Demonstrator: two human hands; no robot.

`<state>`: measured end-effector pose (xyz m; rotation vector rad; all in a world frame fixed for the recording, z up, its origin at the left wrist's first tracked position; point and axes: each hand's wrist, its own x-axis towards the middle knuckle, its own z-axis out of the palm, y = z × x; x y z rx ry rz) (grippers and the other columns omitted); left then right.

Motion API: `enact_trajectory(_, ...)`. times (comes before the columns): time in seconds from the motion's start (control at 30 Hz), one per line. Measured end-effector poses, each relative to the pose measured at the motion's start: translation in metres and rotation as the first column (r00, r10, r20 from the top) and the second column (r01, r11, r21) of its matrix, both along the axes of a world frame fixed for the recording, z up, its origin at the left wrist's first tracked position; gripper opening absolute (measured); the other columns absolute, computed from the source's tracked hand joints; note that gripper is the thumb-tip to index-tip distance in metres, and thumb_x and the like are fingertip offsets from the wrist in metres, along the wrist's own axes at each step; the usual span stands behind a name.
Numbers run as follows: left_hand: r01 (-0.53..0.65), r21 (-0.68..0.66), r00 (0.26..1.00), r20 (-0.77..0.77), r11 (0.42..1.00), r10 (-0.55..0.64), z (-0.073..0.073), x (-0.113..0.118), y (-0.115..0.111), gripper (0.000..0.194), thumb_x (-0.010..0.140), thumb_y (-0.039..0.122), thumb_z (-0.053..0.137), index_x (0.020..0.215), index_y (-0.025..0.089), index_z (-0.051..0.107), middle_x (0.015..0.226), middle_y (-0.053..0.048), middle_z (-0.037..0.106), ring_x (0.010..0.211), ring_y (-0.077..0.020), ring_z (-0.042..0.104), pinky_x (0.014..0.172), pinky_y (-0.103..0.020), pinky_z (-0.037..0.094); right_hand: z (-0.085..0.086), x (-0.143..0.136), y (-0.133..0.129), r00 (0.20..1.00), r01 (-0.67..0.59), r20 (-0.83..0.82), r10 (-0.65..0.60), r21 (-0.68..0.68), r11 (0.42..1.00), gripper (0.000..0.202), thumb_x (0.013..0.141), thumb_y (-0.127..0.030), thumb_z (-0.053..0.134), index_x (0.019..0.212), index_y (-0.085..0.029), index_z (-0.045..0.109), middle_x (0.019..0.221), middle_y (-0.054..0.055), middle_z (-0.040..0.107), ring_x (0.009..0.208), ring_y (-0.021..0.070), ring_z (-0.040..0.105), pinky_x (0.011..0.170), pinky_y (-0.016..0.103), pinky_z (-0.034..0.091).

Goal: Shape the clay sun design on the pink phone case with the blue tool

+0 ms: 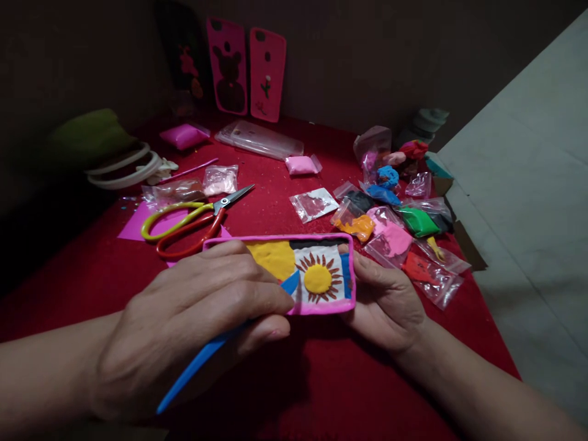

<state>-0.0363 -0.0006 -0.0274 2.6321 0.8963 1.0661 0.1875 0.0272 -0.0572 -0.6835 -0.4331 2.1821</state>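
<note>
My left hand is closed round a blue plastic modelling tool, its pointed blade tip on or just above the clay picture. Beneath that tip is a phone case with a pink clay rim, gripped at its right end by my right hand. Inside the rim lie yellow, white, black and blue clay areas. A yellow clay disc with brown petals or rays sits on the white part. My left hand hides the left part of the case.
Scissors lie open behind the case. Clay packets, among them a green one, crowd the right side of the red tabletop. Decorated phone cases stand upright at the back. Clear cases lie before them.
</note>
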Motion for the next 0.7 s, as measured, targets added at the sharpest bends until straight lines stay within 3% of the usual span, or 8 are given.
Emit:
enact_trajectory(0.47, -0.078, -0.023, 0.997, 0.027, 0.997, 0.079, -0.0008, 0.0029, -0.004, 0.019, 0.1, 0.034, 0.044, 0.095, 0.024, 0.06, 0.08, 0.002, 0.069, 0.077, -0.0142, 0.068, 0.078, -0.026, 0.05, 0.0001, 0.0018, 0.0, 0.999, -0.025, -0.027, 0.026, 0.023, 0.999, 0.015, 0.081, -0.017, 0.062, 0.092, -0.016, 0.073, 0.093, 0.007, 0.077, 0.105, 0.0241, 0.069, 0.111, 0.051, 0.038)
enact_trajectory(0.7, -0.027, 0.001, 1.0, -0.003, 1.0, 0.027, 0.0, 0.0026, -0.0008, 0.015, 0.1, 0.03, 0.047, 0.098, 0.021, 0.06, 0.082, 0.002, 0.069, 0.079, -0.0121, 0.066, 0.08, -0.025, 0.049, 0.0005, 0.0028, 0.0008, 0.995, -0.045, -0.093, 0.047, 0.021, 0.999, 0.017, 0.082, -0.015, 0.063, 0.094, -0.015, 0.074, 0.094, 0.006, 0.078, 0.097, 0.0199, 0.072, 0.111, 0.044, 0.042)
